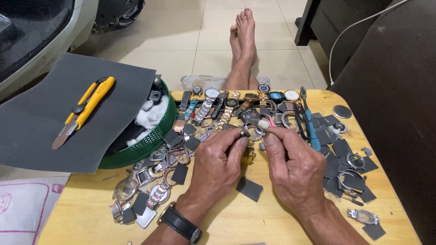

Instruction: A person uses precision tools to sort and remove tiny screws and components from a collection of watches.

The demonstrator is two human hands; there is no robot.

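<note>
Above the wooden table (91, 213), a small watch part (252, 132) is pinched between closed left hand (218, 161) and right hand (290, 170) fingertips.

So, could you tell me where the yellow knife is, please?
The yellow knife lies on the grey sheet at the left of the head view, over the green basket.

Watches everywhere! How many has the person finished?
A row of whole wristwatches lies along the wooden table's far edge. The left hand and right hand pinch a small round metal watch part. Loose bare cases and dark sandpaper squares lie about, untouched.
</note>
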